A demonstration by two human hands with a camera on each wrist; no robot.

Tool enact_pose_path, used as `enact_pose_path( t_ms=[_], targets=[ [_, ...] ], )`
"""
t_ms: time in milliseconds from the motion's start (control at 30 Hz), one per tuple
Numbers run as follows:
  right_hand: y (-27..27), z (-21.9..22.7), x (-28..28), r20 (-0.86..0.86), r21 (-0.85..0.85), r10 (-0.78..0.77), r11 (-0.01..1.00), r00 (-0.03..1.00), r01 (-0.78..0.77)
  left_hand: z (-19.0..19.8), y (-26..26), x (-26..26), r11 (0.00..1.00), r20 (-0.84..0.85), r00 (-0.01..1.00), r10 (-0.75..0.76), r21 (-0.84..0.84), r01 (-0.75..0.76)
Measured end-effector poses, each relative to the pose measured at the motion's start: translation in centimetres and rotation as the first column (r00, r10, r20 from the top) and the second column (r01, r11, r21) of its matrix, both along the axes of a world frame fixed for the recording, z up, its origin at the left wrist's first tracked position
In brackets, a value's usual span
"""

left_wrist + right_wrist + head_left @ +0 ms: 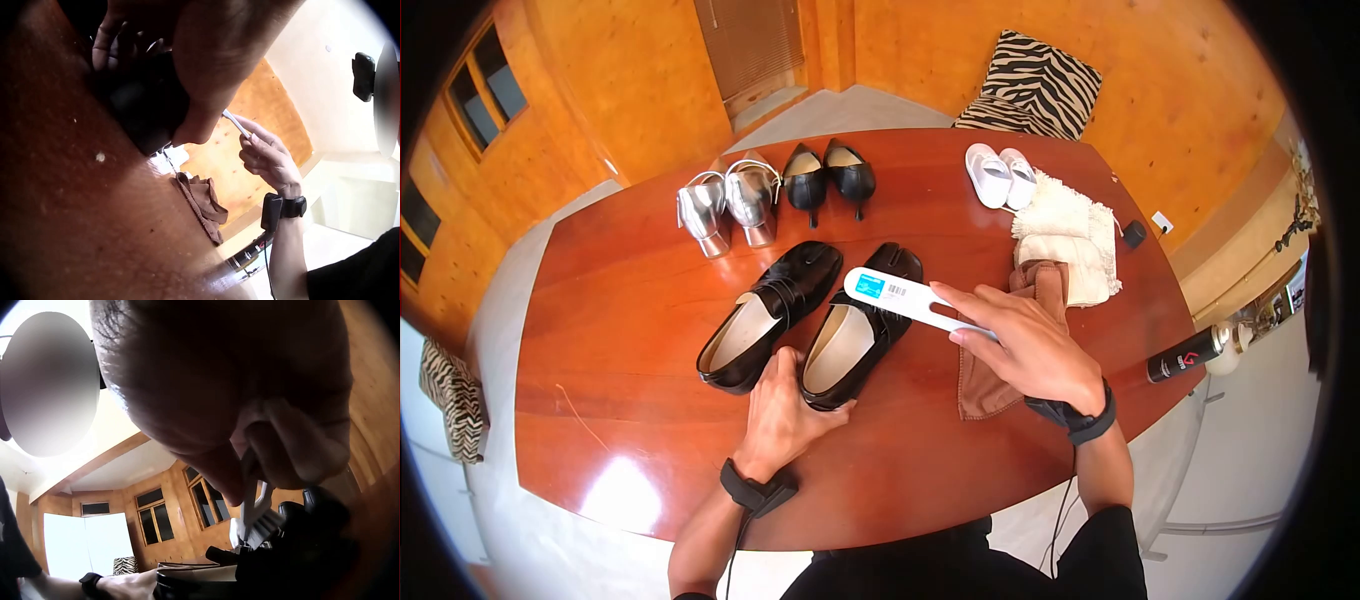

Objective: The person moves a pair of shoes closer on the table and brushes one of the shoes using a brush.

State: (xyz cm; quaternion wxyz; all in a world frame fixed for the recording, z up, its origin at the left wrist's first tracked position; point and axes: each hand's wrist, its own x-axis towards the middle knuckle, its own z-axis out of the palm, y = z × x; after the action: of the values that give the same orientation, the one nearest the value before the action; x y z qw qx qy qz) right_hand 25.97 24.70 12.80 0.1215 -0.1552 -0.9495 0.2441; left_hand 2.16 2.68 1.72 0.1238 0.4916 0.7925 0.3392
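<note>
A pair of black loafers lies on the table, toes pointing away. My left hand (785,415) grips the heel of the right loafer (888,332), with the thumb behind the heel and the fingers on its left side. Beside it stands the left loafer (800,283). In my right hand (1035,345) I hold a white brush (915,302) by its slotted handle; its labelled back faces up and its head overlaps the right loafer's front. The right wrist view shows grey bristles (267,525) on the underside, facing the dark shoe.
Silver heels (750,200) and black pumps (805,187) stand behind the loafers. Small white shoes (990,178) and cream cloths (1065,235) lie at the back right. A brown cloth (985,385) spreads under my right hand. A black spray can (1185,358) is by the right edge.
</note>
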Motion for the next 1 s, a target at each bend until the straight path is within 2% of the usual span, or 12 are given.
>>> enact_pose_path(
  t_ms=[67, 167, 267, 300, 367, 467, 700, 800, 833, 900, 933, 1000],
  targets=[
    [-0.8, 1.4, 0.3, 0.101, 0.098, -0.011, 0.995, 0.995, 0.001, -0.1, 0.0, 0.0, 1.0, -0.002, 1.0, 0.001, 0.0, -0.001],
    [-1.1, 1.2, 0.0, 0.111, 0.161, 0.027, 0.986, 0.993, -0.044, -0.1, 0.0, 0.0, 1.0, -0.007, 1.0, 0.001, 0.003, -0.001],
    [-0.9, -0.8, -1.4, 0.144, 0.2, 0.047, 0.977, 0.989, -0.076, 0.1, 0.1, 0.0, 1.0, 0.019, 1.0, 0.0, 0.002, 0.0],
    [-1.2, -1.2, -1.8, 0.143, 0.2, 0.047, 0.977, 0.989, -0.075, 0.1, 0.1, -0.1, 1.0, 0.045, 0.999, 0.003, 0.0, -0.003],
    [-2.1, -2.1, -2.3, 0.102, 0.321, -0.033, 0.947, 0.994, -0.002, 0.0, 0.1, -0.2, 1.0, 0.026, 1.0, -0.017, 0.014, 0.017],
    [-3.4, -4.3, -3.1, 0.055, 0.29, -0.115, 0.952, 0.992, 0.094, -0.4, 0.1, -0.1, 0.999, 0.023, 0.999, -0.035, 0.026, 0.034],
    [-2.4, -5.4, -6.4, -0.034, 0.207, -0.031, 0.978, 0.999, 0.037, -0.7, 0.1, -0.2, 1.0, 0.032, 0.999, -0.02, 0.022, 0.019],
    [-3.0, -7.4, -8.5, -0.101, 0.228, -0.112, 0.965, 0.989, 0.132, -0.6, 0.1, -0.3, 1.0, 0.042, 0.999, -0.006, 0.002, 0.006],
    [-2.8, -7.3, -8.4, -0.102, 0.229, -0.113, 0.964, 0.988, 0.134, -0.6, 0.1, -0.2, 1.0, 0.041, 0.999, -0.007, 0.003, 0.007],
    [-2.1, -7.0, -7.7, -0.273, 0.124, -0.128, 0.978, 0.953, 0.167, -0.5, 0.0, -0.2, 1.0, 0.008, 1.0, -0.009, 0.014, 0.008],
    [-1.8, -6.3, -7.1, -0.269, 0.071, -0.169, 0.978, 0.948, 0.194, -0.6, -0.1, -0.2, 1.0, 0.01, 1.0, -0.007, 0.014, 0.007],
    [-1.7, -4.6, -5.1, -0.253, 0.017, -0.152, 0.987, 0.956, 0.161, -0.7, 0.0, -0.2, 0.999, 0.01, 1.0, -0.016, 0.03, 0.016]
  ],
)
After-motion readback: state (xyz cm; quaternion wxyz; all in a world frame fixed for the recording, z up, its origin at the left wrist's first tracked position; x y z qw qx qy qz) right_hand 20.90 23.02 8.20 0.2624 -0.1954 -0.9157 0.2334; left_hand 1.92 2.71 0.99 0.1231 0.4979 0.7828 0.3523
